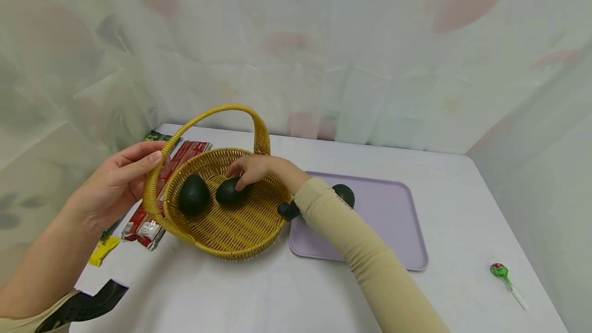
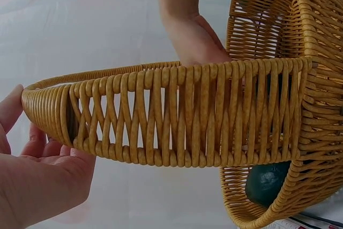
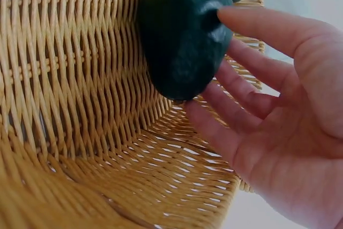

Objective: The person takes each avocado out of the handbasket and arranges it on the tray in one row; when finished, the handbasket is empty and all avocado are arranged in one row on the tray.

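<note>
White table; basket [image 1: 240,230]: right hand [image 1: 256,168] fingers loosely touch avocado [image 1: 229,192] (upright), left hand [image 1: 115,184] open.

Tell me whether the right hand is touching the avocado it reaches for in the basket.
Touching. The right wrist view shows the right hand with fingertips laid against the avocado; the basket lies beneath.
</note>
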The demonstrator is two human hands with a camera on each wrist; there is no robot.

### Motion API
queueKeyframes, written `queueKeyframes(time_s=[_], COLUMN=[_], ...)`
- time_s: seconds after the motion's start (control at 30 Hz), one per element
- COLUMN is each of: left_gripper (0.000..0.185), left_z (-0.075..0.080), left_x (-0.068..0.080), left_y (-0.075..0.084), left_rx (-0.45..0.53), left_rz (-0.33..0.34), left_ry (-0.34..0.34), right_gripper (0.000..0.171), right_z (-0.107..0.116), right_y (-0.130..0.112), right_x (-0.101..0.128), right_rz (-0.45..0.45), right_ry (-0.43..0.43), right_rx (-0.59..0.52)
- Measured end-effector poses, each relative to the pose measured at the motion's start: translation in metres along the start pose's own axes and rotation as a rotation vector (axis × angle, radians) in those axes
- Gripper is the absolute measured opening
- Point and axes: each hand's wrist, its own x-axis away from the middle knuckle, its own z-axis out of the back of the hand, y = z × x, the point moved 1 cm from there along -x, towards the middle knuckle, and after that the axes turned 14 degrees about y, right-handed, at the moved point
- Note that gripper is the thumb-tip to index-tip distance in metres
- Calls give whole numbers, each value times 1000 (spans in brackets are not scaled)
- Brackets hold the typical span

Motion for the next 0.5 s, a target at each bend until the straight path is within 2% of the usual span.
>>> queueKeyframes(time_s=[0.3,0.5], left_gripper=[28,28], left_z=[-1,-1], left_x=[0,0], left_y=[0,-1], left_rx=[-5,-7], left_rz=[1,3], left_ry=[6,0], right_gripper=[53,72], right_z=[-4,-7], right_y=[7,9], right_x=[-2,-2], right_rz=[-31,-76], right_ry=[-37,-120], right_rx=[-108,-96])
